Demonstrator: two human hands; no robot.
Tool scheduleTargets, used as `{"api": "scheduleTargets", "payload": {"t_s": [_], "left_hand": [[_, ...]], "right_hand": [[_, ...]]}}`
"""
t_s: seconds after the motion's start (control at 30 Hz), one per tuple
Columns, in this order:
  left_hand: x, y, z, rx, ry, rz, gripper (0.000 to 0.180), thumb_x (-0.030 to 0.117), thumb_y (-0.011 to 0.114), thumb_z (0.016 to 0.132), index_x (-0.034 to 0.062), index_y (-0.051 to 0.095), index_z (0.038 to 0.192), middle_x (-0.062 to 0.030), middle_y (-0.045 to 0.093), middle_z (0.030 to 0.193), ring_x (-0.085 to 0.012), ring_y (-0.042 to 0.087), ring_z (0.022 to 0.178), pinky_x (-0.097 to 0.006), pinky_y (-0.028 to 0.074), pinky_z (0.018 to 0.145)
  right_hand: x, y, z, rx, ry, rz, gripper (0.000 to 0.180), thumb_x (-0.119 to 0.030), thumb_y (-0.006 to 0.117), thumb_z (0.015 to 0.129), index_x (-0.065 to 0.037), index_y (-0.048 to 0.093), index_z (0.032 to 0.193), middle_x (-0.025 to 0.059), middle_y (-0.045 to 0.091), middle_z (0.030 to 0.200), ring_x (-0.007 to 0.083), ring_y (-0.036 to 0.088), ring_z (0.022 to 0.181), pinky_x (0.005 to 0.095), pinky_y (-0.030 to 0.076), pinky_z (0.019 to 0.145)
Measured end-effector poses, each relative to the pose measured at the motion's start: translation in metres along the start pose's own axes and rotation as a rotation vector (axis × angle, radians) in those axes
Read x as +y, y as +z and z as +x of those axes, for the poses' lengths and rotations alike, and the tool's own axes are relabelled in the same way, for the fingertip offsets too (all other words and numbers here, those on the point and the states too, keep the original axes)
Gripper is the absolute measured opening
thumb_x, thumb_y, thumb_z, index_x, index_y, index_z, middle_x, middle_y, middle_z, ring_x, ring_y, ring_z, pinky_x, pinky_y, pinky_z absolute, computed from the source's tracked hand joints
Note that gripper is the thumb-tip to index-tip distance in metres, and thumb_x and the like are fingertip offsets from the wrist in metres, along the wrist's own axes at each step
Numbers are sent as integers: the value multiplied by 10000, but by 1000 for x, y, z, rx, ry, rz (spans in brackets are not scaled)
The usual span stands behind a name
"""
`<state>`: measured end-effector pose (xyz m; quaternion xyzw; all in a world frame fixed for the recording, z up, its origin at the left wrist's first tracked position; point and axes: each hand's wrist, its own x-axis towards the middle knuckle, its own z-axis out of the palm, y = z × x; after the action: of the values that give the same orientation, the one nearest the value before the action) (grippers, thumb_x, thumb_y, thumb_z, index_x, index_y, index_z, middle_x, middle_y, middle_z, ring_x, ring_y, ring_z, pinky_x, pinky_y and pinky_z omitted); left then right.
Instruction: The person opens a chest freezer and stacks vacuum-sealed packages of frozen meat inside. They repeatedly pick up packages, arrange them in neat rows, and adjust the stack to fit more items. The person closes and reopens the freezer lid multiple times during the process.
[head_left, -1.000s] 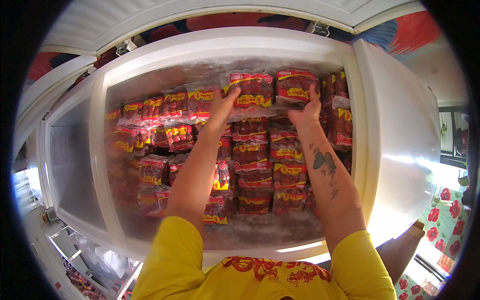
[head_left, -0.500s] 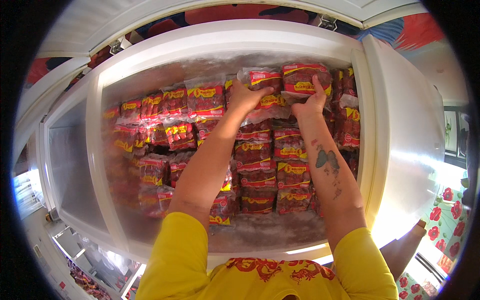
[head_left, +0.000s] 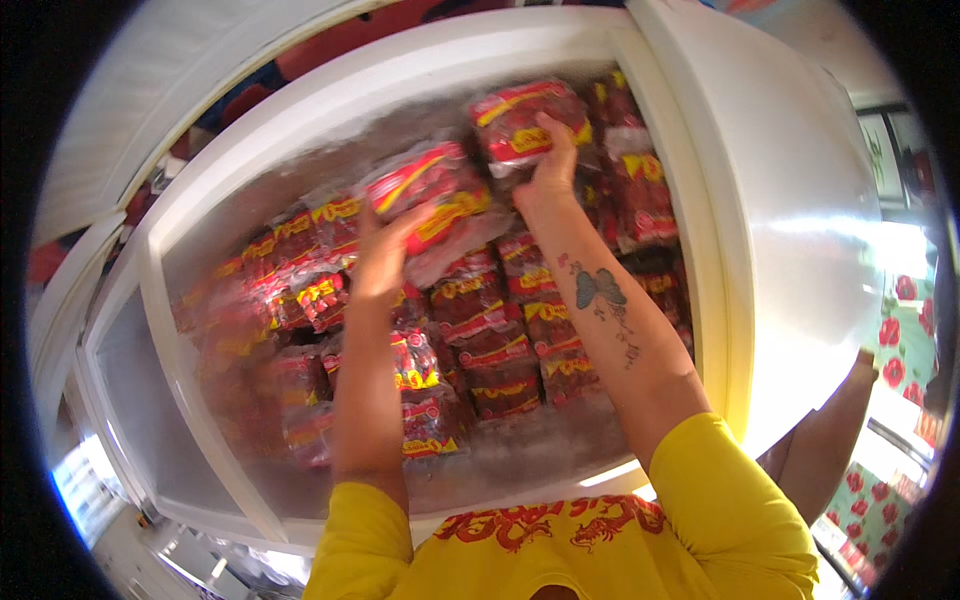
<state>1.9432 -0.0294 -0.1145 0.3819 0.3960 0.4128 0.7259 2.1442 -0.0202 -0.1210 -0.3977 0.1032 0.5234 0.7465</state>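
Inside a frosty white chest freezer, my left hand (head_left: 385, 250) grips a clear plastic pack (head_left: 428, 192) with a red and yellow label, its thumb across the near side. Motion smears this hand and its pack, which sits tilted above the rows. Farther right, my right hand (head_left: 552, 172) is closed on a second pack (head_left: 528, 112) of the same kind, thumb on top and the other fingers hidden beneath. Dark reddish contents show through the plastic, but I cannot make out exactly what they are. Loose clear wrapping hangs below the left pack.
Several rows of matching packs (head_left: 480, 310) fill the freezer floor. A white divider (head_left: 205, 390) crosses its left part, and the thick rim (head_left: 400, 75) runs along the far side. At right stands a large white panel (head_left: 780, 200); patterned cloth (head_left: 905, 330) hangs beyond it.
The view has turned, so the freezer looks tilted and shifted left. Both hands keep hold of their packs; the left pack now sits more tilted and farther apart from the right one.
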Motion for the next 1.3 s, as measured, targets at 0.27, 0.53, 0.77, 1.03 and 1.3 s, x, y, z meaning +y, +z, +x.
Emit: {"api": "scheduleTargets", "payload": {"t_s": [0.27,0.53,0.77,1.03,1.3], "left_hand": [[-1,-97,-117,99,-386,-37,494,107,626,872,-14,482,1329,-152,589,1270,-272,606,1127,-401,495,974],[-60,40,-126,-206,-482,-57,632,-27,738,753,44,466,1319,-108,598,1202,-235,595,1110,-402,483,974],[-131,180,-82,-324,-575,-331,785,-33,768,699,8,330,1349,-165,552,1232,-279,578,1127,-407,489,959],[-210,218,-86,-163,-222,886,1042,261,825,614,-55,246,1421,-316,268,1463,-379,342,1362,-451,363,1080],[-217,205,-74,-384,-427,281,1042,330,836,630,-69,265,1405,-320,221,1484,-427,317,1362,-446,350,1095]], "right_hand": [[-11,-76,-174,-311,338,108,388,-241,590,880,-97,515,1232,86,633,1107,249,632,1025,446,533,875],[-91,-177,-310,287,272,-227,456,-220,595,819,-88,500,1245,111,625,1131,271,631,1014,460,536,871],[-126,-167,-347,196,142,-221,491,-206,544,792,-14,494,1241,161,598,1149,295,584,1061,429,473,954],[-140,-187,-370,253,154,-253,505,-202,569,756,27,515,1202,184,609,1138,309,602,1036,439,503,915],[-137,-190,-361,437,30,-345,338,-215,623,761,15,624,1009,147,670,974,245,658,838,370,560,751]]}}
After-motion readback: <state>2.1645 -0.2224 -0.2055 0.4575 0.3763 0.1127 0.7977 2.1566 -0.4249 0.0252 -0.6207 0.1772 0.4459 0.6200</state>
